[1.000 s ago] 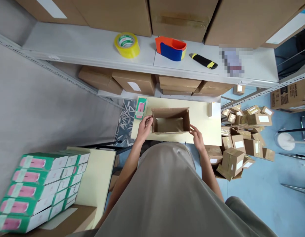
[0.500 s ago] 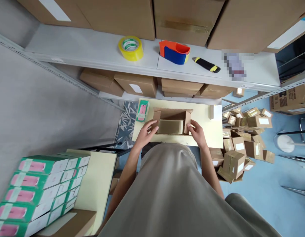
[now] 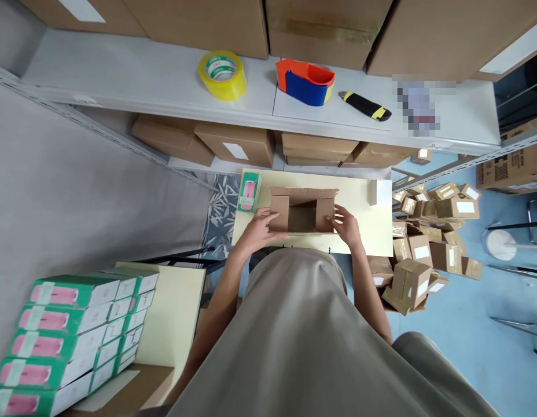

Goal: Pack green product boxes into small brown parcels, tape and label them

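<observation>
A small cardboard box [image 3: 302, 219] lies in front of me on the pale yellow table [image 3: 368, 234], its top open. Its left flap [image 3: 279, 213] and right flap [image 3: 325, 214] are folded inward over the opening, and a long flap stands up along the far side. My left hand [image 3: 256, 233] holds the box's left end, fingertips on the left flap and thumb by the near edge. At the other end, my right hand [image 3: 347, 227] grips the right side, its fingertips on the right flap. A green box with a pink picture [image 3: 249, 192] stands beyond my left hand.
Above the table, a shelf [image 3: 164, 75] holds yellow tape [image 3: 223, 75], a red-blue tape dispenser [image 3: 305, 83] and a utility knife [image 3: 366, 106]. A white box [image 3: 381, 192] stands at the table's right. Green boxes [image 3: 55, 318] are stacked lower left; cardboard parcels [image 3: 420, 255] pile up at right.
Both end flaps of the cardboard box have swung inward, narrowing its opening. My hands have followed them slightly inward over the ends. The view has shifted a little.
</observation>
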Demonstrator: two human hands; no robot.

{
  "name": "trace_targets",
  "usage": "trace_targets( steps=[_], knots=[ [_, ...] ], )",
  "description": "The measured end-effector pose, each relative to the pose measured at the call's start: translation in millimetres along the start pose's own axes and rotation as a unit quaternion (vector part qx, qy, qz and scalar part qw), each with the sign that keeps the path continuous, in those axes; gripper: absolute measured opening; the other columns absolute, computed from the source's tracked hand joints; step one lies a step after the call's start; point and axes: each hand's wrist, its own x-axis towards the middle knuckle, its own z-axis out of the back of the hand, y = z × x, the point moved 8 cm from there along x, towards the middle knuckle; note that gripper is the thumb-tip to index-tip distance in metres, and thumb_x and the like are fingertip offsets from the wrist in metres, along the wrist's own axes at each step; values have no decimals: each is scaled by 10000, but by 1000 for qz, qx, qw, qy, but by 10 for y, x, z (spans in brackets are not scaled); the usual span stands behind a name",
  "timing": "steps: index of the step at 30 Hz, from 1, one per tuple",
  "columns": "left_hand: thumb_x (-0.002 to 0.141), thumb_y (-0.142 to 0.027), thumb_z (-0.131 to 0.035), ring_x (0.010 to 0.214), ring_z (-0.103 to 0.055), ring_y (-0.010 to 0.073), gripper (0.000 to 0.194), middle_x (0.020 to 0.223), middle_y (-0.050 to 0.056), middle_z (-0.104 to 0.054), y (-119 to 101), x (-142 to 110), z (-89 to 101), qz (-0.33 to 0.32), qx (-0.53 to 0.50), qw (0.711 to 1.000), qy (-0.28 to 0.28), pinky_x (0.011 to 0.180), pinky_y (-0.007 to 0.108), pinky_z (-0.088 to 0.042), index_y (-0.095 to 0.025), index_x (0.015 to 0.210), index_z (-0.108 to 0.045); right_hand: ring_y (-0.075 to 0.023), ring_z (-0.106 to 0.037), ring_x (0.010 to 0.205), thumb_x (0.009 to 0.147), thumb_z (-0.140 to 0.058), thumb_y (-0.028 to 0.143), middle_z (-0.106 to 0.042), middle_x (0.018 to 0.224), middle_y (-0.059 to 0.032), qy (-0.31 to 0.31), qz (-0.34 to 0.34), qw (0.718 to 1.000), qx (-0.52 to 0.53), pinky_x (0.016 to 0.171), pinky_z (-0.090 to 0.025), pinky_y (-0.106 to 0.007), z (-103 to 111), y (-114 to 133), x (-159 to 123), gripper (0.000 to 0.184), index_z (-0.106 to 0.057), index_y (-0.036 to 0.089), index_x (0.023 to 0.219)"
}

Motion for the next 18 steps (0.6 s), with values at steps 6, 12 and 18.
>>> trace_targets(
  steps=[6, 12, 18],
  knots=[
    [791, -320, -1024, 1064, -752, 279, 1061, 1305, 113, -739, 24, 185, 131, 44, 59, 991, -108, 1003, 402, -623, -276, 1711, -498, -356, -793, 1274, 1024, -522, 882, -752, 1507, -161, 19, -27, 998, 55, 1027, -718, -520, 50, -19, -81, 927, -559, 242, 1693],
    [862, -316, -972, 920, -744, 231, 851, 1349, 93, -691, -62, 175, 138, 15, 67, 995, -76, 913, 374, -625, -334, 1626, -597, -339, -843, 1088, 1019, -563, 860, -642, 1666, -138, 10, 1, 1000, -9, 977, -721, -550, 86, 168, -123, 967, -319, 378, 1820],
    [1031, -519, -757, 996, -745, 237, 321, 1233, 98, -695, 73, 150, 109, -15, -43, 994, -97, 900, 362, -633, -273, 1223, -834, -377, -835, 1088, 983, -652, 837, -755, 1496, -145, 12, 21, 998, -58, 1041, -682, -625, 12, 167, -36, 838, -575, 335, 1650]
  ],
)
